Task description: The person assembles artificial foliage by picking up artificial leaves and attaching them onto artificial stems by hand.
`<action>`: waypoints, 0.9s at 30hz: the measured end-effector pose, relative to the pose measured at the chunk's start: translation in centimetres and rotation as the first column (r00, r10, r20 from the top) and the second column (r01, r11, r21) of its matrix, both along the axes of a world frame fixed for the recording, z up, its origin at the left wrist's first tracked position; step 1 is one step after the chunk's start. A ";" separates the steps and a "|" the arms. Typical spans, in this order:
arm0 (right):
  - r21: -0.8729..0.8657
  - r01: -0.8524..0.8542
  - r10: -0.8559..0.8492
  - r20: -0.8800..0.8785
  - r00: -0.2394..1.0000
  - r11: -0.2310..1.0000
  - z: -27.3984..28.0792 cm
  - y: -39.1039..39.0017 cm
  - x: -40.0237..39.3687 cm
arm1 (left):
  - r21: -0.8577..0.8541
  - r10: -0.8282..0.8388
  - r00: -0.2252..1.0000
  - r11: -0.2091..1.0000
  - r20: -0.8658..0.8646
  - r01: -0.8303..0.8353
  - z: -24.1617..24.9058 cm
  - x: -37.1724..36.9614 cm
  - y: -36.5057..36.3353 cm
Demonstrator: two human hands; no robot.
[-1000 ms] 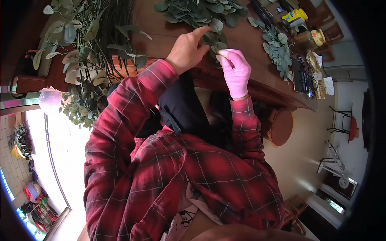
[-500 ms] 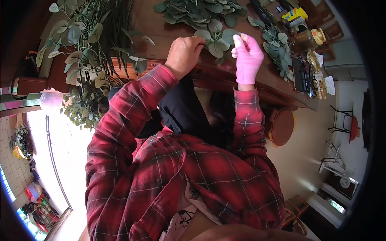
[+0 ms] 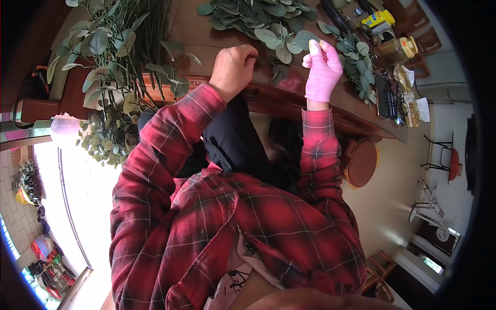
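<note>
A small sprig of grey-green eucalyptus leaves (image 3: 283,42) is held over the front part of the brown table. My right hand (image 3: 323,72), in a pink glove with the fingertips bare, pinches it by the rounded leaf on its right side. My left hand (image 3: 233,71) is bare and curled closed to the left of the sprig, apart from its leaves. Whatever may be inside those fingers is hidden. Beyond the sprig lies a thick pile of similar leaf sprigs (image 3: 253,18).
Tall leafy stems (image 3: 116,57) stand at the left. Another bunch of sprigs (image 3: 357,64) lies on the right of the table (image 3: 188,31). Past it are a brown jar (image 3: 395,50), a yellow container (image 3: 378,20) and glasses (image 3: 402,106). A round stool (image 3: 361,163) stands below.
My left hand has drawn slightly left, away from the sprig's leaves. My right hand has shifted a little to the right, and the sprig has turned and moved slightly with it.
</note>
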State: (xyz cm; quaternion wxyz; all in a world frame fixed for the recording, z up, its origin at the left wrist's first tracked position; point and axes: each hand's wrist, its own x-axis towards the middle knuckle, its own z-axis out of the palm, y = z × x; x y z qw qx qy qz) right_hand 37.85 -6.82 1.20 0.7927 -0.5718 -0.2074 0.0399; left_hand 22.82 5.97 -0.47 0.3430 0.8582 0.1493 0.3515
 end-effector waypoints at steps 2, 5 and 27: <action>0.001 -0.019 0.019 0.018 1.000 1.000 0.2 -0.2 -0.3 | 0.014 0.030 0.999 0.999 -0.034 -0.030 0.4 -0.1 -0.1; -0.012 -0.058 0.059 0.035 0.998 0.998 0.3 -0.4 -0.8 | 0.040 0.180 0.979 0.983 -0.095 -0.177 2.0 -0.5 -1.1; -0.047 -0.104 0.106 0.038 0.994 0.993 0.6 -0.3 -2.2 | 0.158 0.037 0.995 0.986 0.089 -0.051 1.0 2.4 -0.8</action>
